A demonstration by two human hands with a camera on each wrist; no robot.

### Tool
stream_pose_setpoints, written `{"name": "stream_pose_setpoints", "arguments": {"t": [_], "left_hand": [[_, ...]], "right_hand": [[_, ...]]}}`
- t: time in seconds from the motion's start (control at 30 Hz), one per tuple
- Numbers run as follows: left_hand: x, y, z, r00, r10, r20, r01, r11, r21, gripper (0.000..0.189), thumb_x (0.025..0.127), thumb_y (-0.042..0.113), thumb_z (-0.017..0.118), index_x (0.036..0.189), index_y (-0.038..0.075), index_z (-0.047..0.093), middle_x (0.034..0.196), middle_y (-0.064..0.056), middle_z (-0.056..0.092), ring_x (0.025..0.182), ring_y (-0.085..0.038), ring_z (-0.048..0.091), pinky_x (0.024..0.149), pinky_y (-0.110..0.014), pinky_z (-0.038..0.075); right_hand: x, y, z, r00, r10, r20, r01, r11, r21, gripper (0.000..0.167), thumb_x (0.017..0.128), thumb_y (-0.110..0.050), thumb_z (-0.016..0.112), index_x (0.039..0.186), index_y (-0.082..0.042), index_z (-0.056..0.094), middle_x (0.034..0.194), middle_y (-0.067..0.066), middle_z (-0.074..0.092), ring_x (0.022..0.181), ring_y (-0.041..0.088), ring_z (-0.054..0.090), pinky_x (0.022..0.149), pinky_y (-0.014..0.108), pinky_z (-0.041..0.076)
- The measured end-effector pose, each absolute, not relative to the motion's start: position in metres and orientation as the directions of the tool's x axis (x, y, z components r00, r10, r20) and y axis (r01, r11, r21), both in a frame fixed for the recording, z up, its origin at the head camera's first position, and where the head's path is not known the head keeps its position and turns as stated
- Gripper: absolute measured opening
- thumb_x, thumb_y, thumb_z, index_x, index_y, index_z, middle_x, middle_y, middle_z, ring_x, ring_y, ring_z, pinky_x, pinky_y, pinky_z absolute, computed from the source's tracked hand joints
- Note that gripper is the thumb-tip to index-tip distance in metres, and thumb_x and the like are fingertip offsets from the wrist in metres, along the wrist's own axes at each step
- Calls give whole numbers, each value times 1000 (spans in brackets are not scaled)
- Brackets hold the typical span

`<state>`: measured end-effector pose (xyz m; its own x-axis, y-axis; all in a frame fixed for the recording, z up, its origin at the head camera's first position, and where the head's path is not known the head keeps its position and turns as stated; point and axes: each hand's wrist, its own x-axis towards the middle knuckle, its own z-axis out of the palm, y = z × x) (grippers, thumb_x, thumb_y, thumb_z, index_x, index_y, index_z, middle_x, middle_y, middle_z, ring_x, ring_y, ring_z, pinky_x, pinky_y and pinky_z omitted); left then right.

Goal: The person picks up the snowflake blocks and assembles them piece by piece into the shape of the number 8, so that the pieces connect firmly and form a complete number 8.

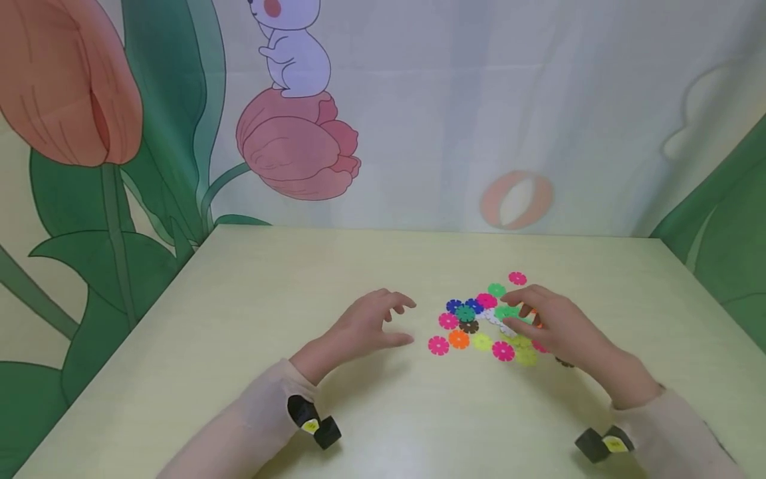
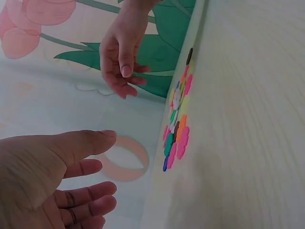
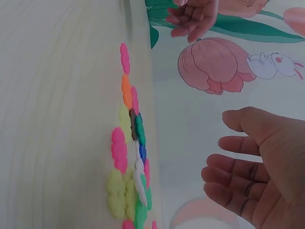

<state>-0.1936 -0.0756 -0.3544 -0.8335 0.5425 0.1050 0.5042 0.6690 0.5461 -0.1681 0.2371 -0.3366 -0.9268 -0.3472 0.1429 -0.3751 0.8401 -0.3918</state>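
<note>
Flat flower-shaped plastic discs in pink, orange, yellow, green, blue, white and brown lie in a loose cluster on the table, among them a pink disc (image 1: 439, 345) and an orange disc (image 1: 459, 339). My left hand (image 1: 372, 324) hovers left of the cluster, fingers relaxed and thumb apart, holding nothing. Above the right part of the cluster is my right hand (image 1: 559, 327), its fingers loosely bent with a gap to the thumb. In the right wrist view the right hand (image 3: 259, 167) is apart from the discs and holds nothing. Some discs are hidden beneath it in the head view.
The pale table (image 1: 239, 279) reaches back to a printed curtain (image 1: 407, 133) with tulips and a rabbit. A lone pink disc (image 1: 517, 278) lies at the far side of the cluster. Each wrist wears a small black camera, such as the left wrist camera (image 1: 326, 432).
</note>
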Motion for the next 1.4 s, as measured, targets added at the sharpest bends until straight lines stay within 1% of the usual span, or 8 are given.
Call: {"name": "stream_pose_setpoints", "arguments": {"t": [0.2, 0.33, 0.43, 0.7, 0.87, 1.03, 1.23, 1.4], "left_hand": [[-197, -60, -361, -829, 556, 51, 493, 686, 534, 50, 81, 26, 77, 126, 13, 59, 113, -10, 63, 99, -21, 59, 79, -31, 51], [-198, -52, -364, -844, 537, 15, 456, 701, 549, 49, 81, 25, 77, 126, 14, 60, 115, -9, 62, 103, -20, 57, 81, -30, 50], [-198, -47, -366, -848, 530, -10, 437, 710, 553, 49, 81, 25, 77, 125, 14, 60, 115, -8, 62, 103, -20, 57, 80, -28, 50], [-201, -31, -374, -852, 520, -52, 421, 742, 522, 48, 79, 26, 79, 123, 16, 61, 111, -5, 63, 101, -17, 57, 79, -24, 49], [-203, -25, -381, -859, 509, -59, 408, 749, 522, 48, 79, 27, 79, 122, 17, 61, 107, -3, 62, 96, -14, 55, 76, -21, 47], [-205, -21, -387, -856, 513, -67, 417, 760, 499, 46, 79, 28, 79, 120, 17, 62, 102, -1, 61, 93, -12, 53, 73, -19, 45], [-205, -15, -391, -846, 531, -52, 451, 764, 461, 41, 80, 26, 78, 117, 14, 63, 96, 0, 60, 87, -11, 52, 73, -19, 45], [-205, -14, -393, -841, 541, -18, 483, 765, 425, 33, 81, 25, 77, 110, 13, 66, 92, 0, 58, 85, -11, 50, 72, -18, 44]], "right_hand": [[-171, 224, -339, -913, -383, 141, -405, 807, -430, 38, 85, -21, 73, 117, -5, 62, 99, 6, 64, 81, 12, 57, 63, 20, 49], [-172, 217, -346, -899, -419, 127, -428, 783, -452, 34, 86, -20, 71, 115, -4, 63, 102, 8, 65, 83, 13, 58, 64, 21, 49], [-174, 211, -351, -900, -426, 94, -417, 774, -477, 32, 87, -19, 70, 115, -5, 63, 104, 9, 65, 85, 14, 58, 63, 21, 49], [-183, 194, -361, -896, -444, 28, -401, 779, -482, 29, 85, -16, 72, 112, -6, 65, 99, 5, 65, 85, 15, 56, 58, 19, 48], [-187, 188, -367, -898, -441, -8, -384, 792, -475, 29, 85, -16, 72, 112, -7, 66, 97, 2, 65, 84, 13, 56, 64, 20, 49], [-191, 187, -373, -894, -447, -13, -393, 800, -453, 28, 84, -17, 74, 109, -7, 67, 92, 0, 64, 81, 11, 56, 70, 22, 50], [-193, 187, -383, -899, -437, 3, -393, 805, -444, 29, 82, -20, 76, 108, -9, 68, 91, -1, 63, 81, 11, 56, 70, 20, 50], [-195, 183, -389, -911, -412, 10, -379, 827, -415, 28, 81, -21, 77, 106, -11, 69, 92, 0, 60, 82, 11, 54, 70, 21, 49]]}}
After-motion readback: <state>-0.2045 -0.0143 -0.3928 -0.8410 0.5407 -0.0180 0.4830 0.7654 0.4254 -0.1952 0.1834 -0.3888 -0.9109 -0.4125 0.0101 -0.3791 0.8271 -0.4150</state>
